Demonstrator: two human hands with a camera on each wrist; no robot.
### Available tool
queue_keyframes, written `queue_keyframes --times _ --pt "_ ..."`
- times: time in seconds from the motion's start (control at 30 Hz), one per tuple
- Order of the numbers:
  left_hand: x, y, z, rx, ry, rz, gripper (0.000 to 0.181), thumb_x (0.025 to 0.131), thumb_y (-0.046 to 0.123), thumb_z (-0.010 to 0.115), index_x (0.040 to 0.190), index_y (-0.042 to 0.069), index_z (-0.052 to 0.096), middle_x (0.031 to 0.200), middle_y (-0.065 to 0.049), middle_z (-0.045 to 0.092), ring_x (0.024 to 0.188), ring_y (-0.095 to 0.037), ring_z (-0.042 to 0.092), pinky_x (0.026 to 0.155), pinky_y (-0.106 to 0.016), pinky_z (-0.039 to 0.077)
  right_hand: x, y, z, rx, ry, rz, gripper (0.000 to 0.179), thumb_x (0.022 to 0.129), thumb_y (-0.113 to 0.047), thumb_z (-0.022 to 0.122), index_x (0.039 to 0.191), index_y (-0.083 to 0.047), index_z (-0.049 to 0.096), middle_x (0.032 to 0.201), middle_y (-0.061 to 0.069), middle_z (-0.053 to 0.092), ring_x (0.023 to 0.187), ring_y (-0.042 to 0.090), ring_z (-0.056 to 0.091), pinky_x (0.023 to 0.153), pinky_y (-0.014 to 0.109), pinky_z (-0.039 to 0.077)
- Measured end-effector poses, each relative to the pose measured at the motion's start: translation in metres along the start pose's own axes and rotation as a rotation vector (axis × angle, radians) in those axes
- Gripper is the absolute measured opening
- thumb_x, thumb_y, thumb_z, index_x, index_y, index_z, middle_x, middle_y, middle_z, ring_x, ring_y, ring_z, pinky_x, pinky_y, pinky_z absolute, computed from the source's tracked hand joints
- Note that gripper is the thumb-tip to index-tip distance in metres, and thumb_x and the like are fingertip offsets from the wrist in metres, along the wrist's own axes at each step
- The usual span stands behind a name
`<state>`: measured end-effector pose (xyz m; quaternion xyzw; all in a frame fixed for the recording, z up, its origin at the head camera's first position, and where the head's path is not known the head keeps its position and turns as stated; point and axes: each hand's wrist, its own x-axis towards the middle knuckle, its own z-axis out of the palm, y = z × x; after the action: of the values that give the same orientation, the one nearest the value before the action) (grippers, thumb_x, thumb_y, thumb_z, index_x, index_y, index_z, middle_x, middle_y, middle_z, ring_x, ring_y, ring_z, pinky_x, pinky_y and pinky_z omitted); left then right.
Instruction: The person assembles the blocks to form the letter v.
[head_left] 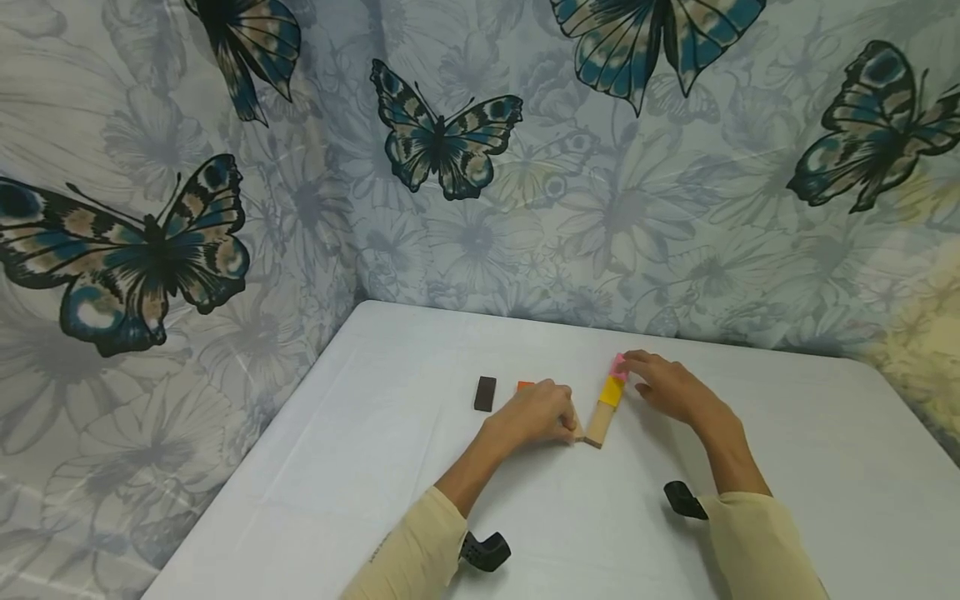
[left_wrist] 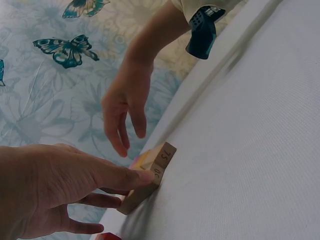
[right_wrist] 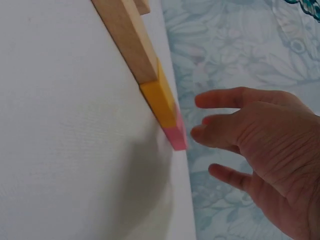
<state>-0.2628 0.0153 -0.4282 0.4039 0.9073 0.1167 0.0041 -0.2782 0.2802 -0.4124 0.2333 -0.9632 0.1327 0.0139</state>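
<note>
White table (head_left: 300,467): dark block (head_left: 485,394), orange block (head_left: 524,385); yellow, pink, wooden blocks (head_left: 612,391) touching.

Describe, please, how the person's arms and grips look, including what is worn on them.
The left sleeve and right sleeve are pale beige; the left has a dark marking, too small to read. A curved black piece juts out at each sleeve's end. The left grip and right grip are bare.

There are four coloured blocks, one each: a pink block (head_left: 618,365), a yellow block (head_left: 611,391), an orange block (head_left: 524,385) and a dark brown block (head_left: 485,394). At least two plain wooden blocks (head_left: 599,424) show; fingers may hide more. There are two hands, one left hand (head_left: 534,414) and one right hand (head_left: 672,390), two sleeves (head_left: 420,546), two black wrist pieces (head_left: 487,552), one table (head_left: 337,442) and five printed butterflies (head_left: 442,137).
</note>
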Motion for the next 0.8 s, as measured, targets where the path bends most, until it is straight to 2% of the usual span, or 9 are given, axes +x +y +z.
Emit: queue_keyframes --times 0.27,0.47,0.7,0.8 --pt "0.001 0.0 0.0 0.01 0.009 0.012 0.018 0.083 0.034 0.088 0.097 0.022 0.086 0.096 0.009 0.072 0.088 -0.005 0.063 0.069 -0.01 0.044 -0.003 -0.003 0.011 0.012 0.014 -0.005 0.034 0.095 0.008 0.063 0.126 -0.006 0.069 0.152 0.026 0.055 0.133 0.051 0.057 0.104 0.069 0.048" --pt "0.001 0.0 0.0 -0.007 0.004 0.001 0.02 0.083 0.033 0.088 0.099 0.021 0.086 0.098 0.008 0.072 0.09 -0.006 0.064 0.07 -0.01 0.045 -0.003 -0.001 0.02 -0.026 0.015 -0.008 0.032 0.094 0.007 0.066 0.124 -0.004 0.07 0.144 0.023 0.062 0.13 0.049 0.061 0.103 0.066 0.051" --pt "0.0 -0.002 0.0 0.008 -0.006 0.006 0.021 0.083 0.035 0.088 0.1 0.021 0.086 0.099 0.009 0.072 0.091 -0.007 0.064 0.072 -0.011 0.047 -0.002 -0.003 0.022 0.0 0.0 0.015 0.032 0.093 0.009 0.065 0.122 -0.003 0.07 0.142 0.024 0.062 0.133 0.05 0.057 0.103 0.073 0.046" --pt "0.001 -0.002 0.0 0.003 -0.002 0.004 0.02 0.084 0.034 0.088 0.1 0.022 0.086 0.099 0.009 0.072 0.092 -0.007 0.064 0.074 -0.012 0.048 -0.002 -0.005 0.022 0.019 0.008 0.032 0.031 0.092 0.011 0.063 0.12 -0.001 0.071 0.14 0.026 0.064 0.134 0.051 0.056 0.106 0.072 0.045"
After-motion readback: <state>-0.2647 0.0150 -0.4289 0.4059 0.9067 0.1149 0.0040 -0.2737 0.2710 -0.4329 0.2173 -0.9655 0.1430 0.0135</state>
